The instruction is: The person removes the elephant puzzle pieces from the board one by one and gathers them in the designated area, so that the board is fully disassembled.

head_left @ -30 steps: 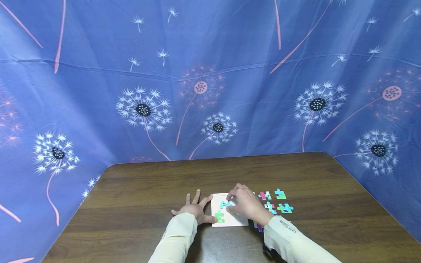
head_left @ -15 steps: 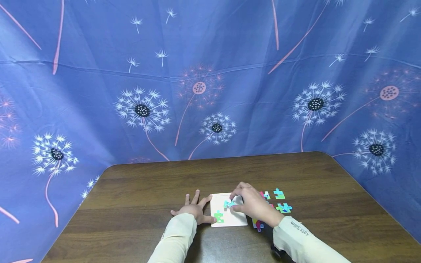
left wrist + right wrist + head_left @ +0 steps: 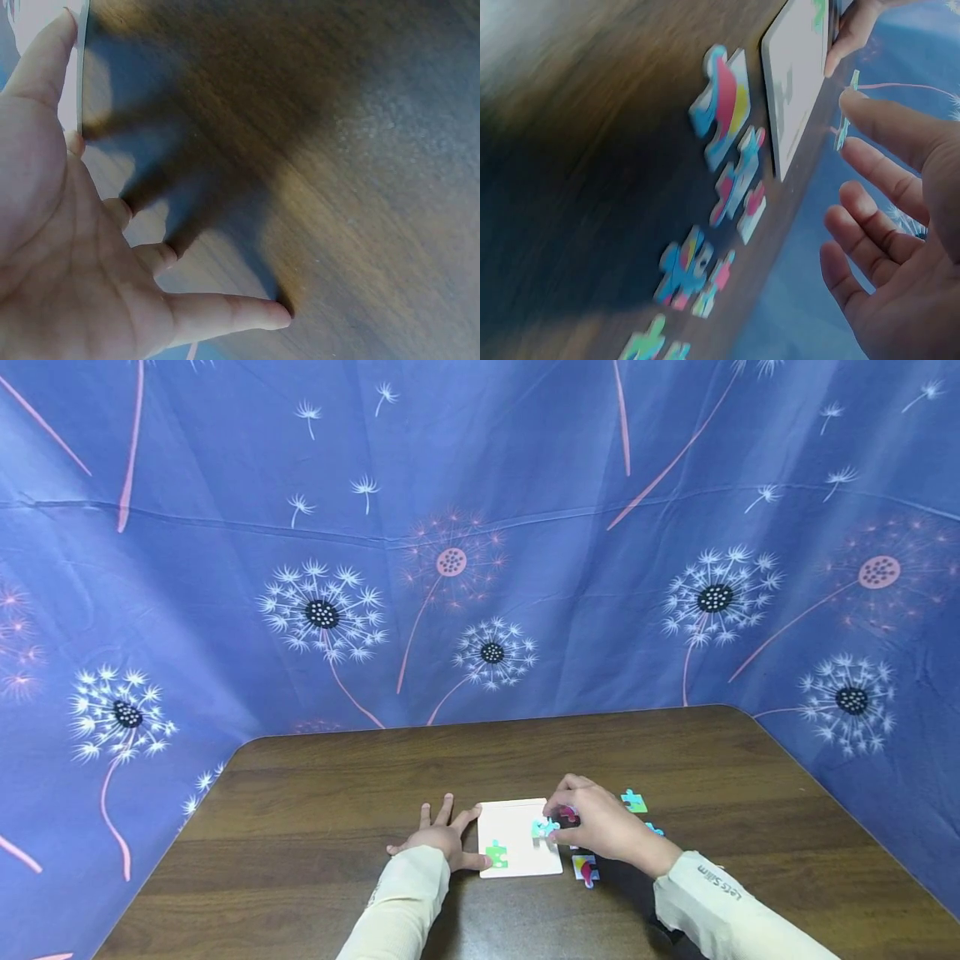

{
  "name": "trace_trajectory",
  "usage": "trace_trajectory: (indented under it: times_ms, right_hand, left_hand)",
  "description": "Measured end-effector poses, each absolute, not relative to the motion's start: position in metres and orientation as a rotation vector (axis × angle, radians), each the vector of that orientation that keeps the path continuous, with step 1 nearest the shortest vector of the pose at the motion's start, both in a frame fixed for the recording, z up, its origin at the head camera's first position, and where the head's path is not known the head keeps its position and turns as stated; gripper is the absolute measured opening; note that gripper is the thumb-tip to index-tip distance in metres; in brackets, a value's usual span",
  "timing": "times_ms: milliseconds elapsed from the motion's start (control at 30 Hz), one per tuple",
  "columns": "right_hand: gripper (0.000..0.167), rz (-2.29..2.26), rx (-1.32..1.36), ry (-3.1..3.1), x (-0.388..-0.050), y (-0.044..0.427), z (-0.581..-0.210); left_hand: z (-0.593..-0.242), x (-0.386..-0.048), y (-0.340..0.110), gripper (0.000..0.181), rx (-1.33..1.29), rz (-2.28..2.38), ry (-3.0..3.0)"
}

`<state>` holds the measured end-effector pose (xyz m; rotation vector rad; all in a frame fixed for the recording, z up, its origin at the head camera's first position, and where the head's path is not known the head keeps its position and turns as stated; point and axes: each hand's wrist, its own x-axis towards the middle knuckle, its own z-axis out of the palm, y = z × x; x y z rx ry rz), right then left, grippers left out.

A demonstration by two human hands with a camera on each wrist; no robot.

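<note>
My right hand [image 3: 611,831] pinches a light-blue jigsaw puzzle piece [image 3: 542,828] between thumb and index finger, over the right part of the white puzzle board [image 3: 525,858]. Seen edge-on in the right wrist view, the held piece [image 3: 844,120] is clear of the board, and the other fingers curl loosely. My left hand [image 3: 437,841] spreads its fingers flat on the table, with thumb and index fingertip at the board's left edge. A green puzzle piece [image 3: 497,857] lies in the board's near-left corner, beside that thumb. The left wrist view shows the left palm [image 3: 67,247].
Several loose puzzle pieces lie right of the board, among them a red-and-yellow piece [image 3: 584,870] and a blue-green piece [image 3: 633,802]. My right hand partly covers others. The brown wooden table [image 3: 337,793] ends at a blue dandelion-print cloth [image 3: 585,610].
My right hand has moved rightward across the board, carrying the light-blue puzzle piece from its upper middle to its right edge. The left hand stays in place.
</note>
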<state>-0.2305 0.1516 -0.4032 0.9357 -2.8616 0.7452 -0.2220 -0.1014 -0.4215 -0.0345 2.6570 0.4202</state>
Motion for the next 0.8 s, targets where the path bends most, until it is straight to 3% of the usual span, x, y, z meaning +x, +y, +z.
trace_trajectory:
  times_ms: [267, 567, 800]
  right_hand:
    - [0.022, 0.714, 0.932, -2.834, -0.224, 0.174, -0.401]
    - [0.021, 0.687, 0.936, -2.84, -0.217, 0.199, -0.401]
    - [0.024, 0.693, 0.933, -2.871, -0.211, 0.216, -0.402]
  left_hand:
    - [-0.417, -0.224, -0.1, 0.088, -0.038, 0.407, 2.657]
    - [-0.441, -0.233, -0.102, 0.089, -0.027, 0.425, 2.684]
    - [-0.43, -0.227, -0.101, 0.088, -0.035, 0.419, 2.663]
